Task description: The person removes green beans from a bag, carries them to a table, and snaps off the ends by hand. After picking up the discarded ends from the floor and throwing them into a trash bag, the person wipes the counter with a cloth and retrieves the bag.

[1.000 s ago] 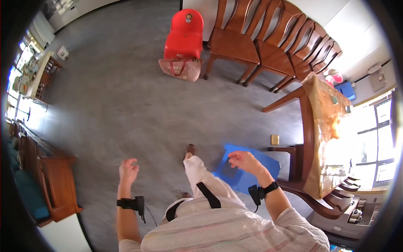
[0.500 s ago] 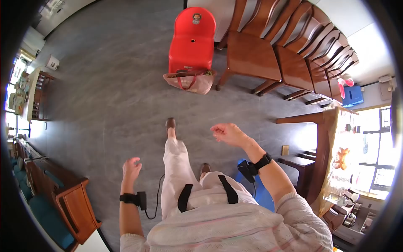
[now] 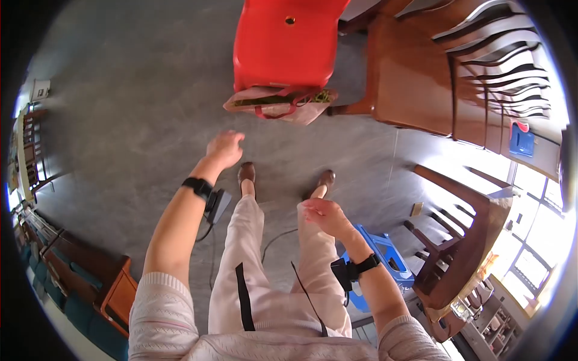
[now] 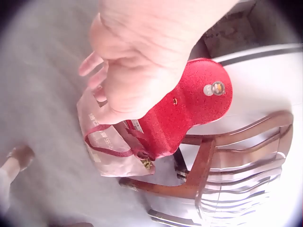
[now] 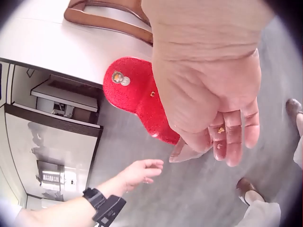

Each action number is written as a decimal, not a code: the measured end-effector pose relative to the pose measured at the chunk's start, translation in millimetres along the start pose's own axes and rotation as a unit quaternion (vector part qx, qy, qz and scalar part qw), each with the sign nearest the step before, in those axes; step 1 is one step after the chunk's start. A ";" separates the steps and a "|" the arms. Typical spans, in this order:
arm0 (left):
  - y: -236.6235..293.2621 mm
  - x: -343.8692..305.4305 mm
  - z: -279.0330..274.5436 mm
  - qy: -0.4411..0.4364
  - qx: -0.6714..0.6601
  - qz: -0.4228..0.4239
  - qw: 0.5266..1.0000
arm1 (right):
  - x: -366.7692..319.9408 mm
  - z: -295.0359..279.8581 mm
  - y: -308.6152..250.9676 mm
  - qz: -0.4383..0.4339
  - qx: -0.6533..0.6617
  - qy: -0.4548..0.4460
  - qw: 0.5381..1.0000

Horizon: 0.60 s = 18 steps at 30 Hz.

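My left hand [image 3: 226, 148] reaches forward over the floor, its fingers loosely bent and holding nothing. Just ahead of it, in front of a red plastic chair [image 3: 280, 51], stands a pale pink tote bag [image 3: 310, 113] with red handles and something green inside. In the left wrist view the left hand [image 4: 142, 66] overlaps the tote bag [image 4: 116, 158] and part of the chair. My right hand [image 3: 327, 216] hangs lower, above the right thigh, relaxed and holding nothing. Small yellowish bits cling to the fingers of the right hand [image 5: 213, 94].
Wooden chairs [image 3: 409, 78] line up right of the red chair. A blue plastic stool [image 3: 385, 253] stands by my right forearm, near a wooden table [image 3: 475, 240]. Bench furniture [image 3: 114, 295] is at lower left. Brown shoes [image 3: 246, 172] are on the grey floor.
I have walked forward, so the red chair and the tote bag are much nearer. The left hand has risen forward and inward, while the right hand has dropped back towards the body.
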<state>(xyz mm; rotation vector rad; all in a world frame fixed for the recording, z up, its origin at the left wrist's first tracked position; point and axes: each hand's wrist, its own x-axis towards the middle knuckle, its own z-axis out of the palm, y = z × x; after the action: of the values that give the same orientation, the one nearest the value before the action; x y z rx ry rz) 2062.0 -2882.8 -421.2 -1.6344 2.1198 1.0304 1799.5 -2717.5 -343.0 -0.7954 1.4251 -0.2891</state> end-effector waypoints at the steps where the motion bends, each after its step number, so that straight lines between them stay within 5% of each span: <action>1: 1.9 25.2 11.6 -0.003 0.004 0.002 1.000 | 14.9 2.2 7.1 0.006 0.011 -0.002 1.000; 10: 9.9 182.8 109.2 0.131 0.113 -0.003 0.985 | 121.8 -16.8 83.9 0.055 0.026 -0.062 0.996; 14: 9.9 190.8 132.5 0.044 0.107 -0.055 0.992 | 161.4 -37.7 106.8 0.081 0.117 -0.025 0.989; 18: 13.7 162.5 163.4 -0.011 0.078 0.053 0.995 | 207.9 -51.5 117.3 0.122 0.137 0.027 0.983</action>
<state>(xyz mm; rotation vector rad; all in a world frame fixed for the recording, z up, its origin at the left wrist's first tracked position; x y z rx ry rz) 1963.3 -2889.5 -629.8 -1.4457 2.2331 0.8821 1752.5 -2778.9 -574.6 -0.3871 1.4784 -0.3118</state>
